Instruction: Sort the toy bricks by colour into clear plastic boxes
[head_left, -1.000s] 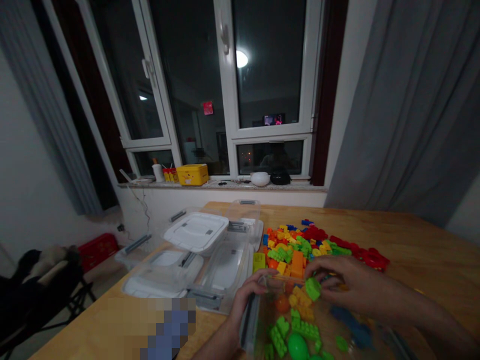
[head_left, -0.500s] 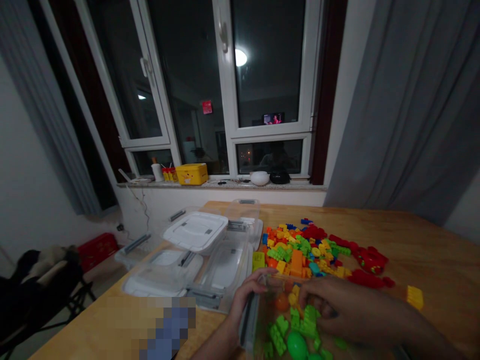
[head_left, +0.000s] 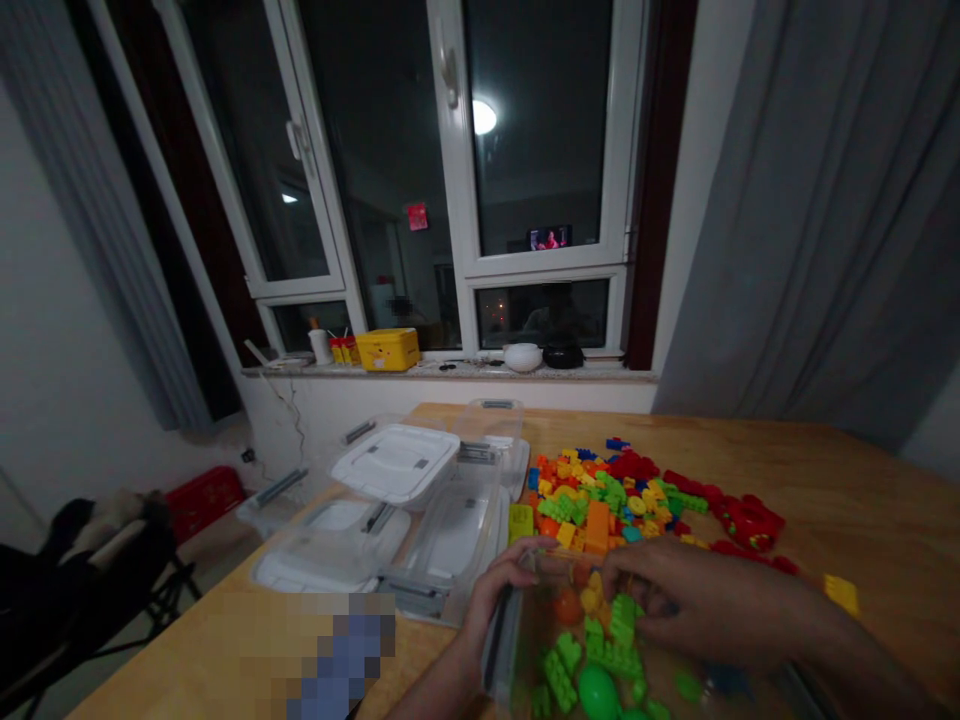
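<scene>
A clear plastic box (head_left: pixel 510 640) with grey side latches stands at the table's near edge. My left hand (head_left: pixel 495 590) grips its left rim, fingers curled over the far corner. Inside lie green building blocks (head_left: pixel 559 680), a green egg-shaped piece (head_left: pixel 598 690), an orange ball (head_left: pixel 568 605) and small yellow pieces (head_left: pixel 592 595). My right hand (head_left: pixel 697 605) reaches over the box from the right, its fingers curled and closed beside an upright green block (head_left: pixel 624 618). Whatever those fingers hold is hidden. Just beyond the box spreads a pile of mixed toy blocks (head_left: pixel 600 490).
Stacked clear boxes with white lids (head_left: pixel 397 460) cover the table's left part. Red toy pieces (head_left: pixel 750 520) and a yellow block (head_left: pixel 841 593) lie to the right. A yellow box (head_left: pixel 387 349) and a white bowl (head_left: pixel 523 357) sit on the windowsill. A blurred blue patch (head_left: pixel 349 660) shows at near left.
My right hand has lifted slightly, and more of the box's contents shows beneath it, including a dark blue piece. My left hand keeps its hold on the rim. The view has shifted a little.
</scene>
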